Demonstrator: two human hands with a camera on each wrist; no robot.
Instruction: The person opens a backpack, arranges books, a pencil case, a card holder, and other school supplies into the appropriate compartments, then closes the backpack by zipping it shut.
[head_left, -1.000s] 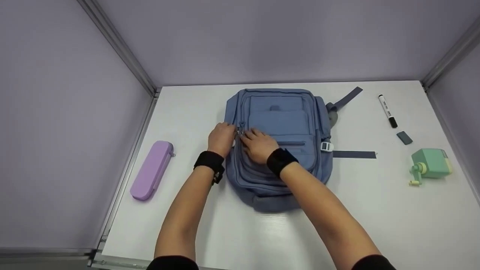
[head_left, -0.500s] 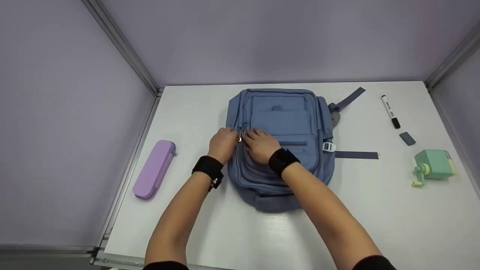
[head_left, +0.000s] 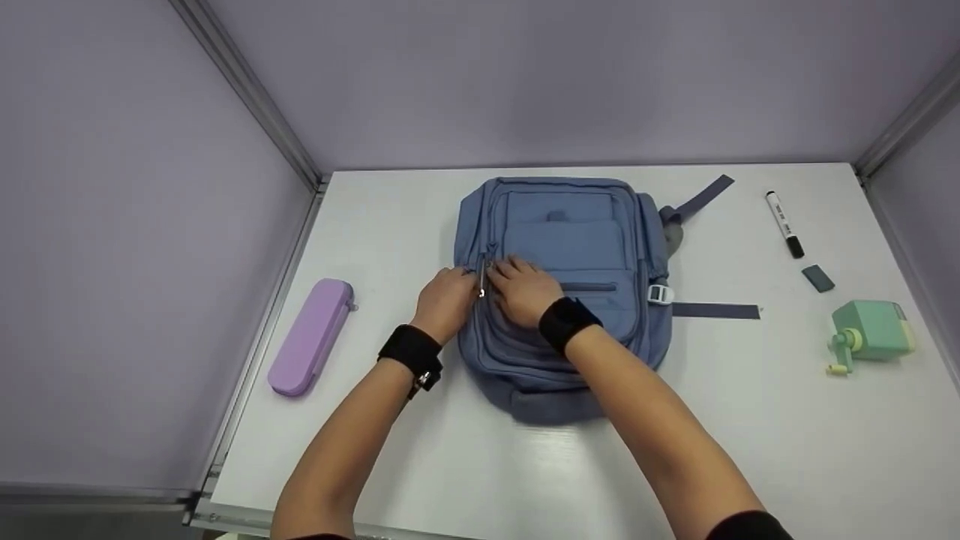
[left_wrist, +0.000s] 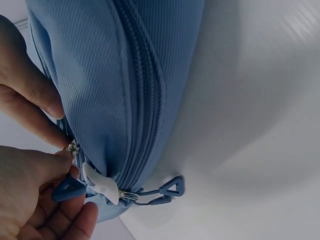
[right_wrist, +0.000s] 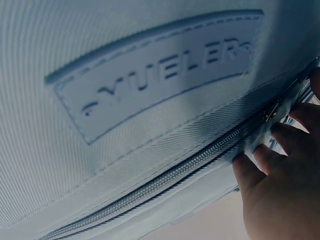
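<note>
A blue backpack lies flat with its front pockets facing up. At its left side my left hand pinches a zipper pull with a blue triangular end; its metal slider shows just beyond the fingertips. My right hand rests on the bag's front beside that zipper, fingers extended and fingertips right at the zipper line. The right wrist view shows a zipper track running up to these fingers, below a stitched label. Another pair of triangular pulls hangs by a white piece.
A purple case lies left of the backpack on the white table. To the right are a marker, a dark green block and a green box with a crank. Straps stick out rightward. Grey walls surround the table.
My left hand has slid toward me along the backpack's left side with the zipper pull. My right hand has stayed at its place on the bag. The view has shifted slightly.
</note>
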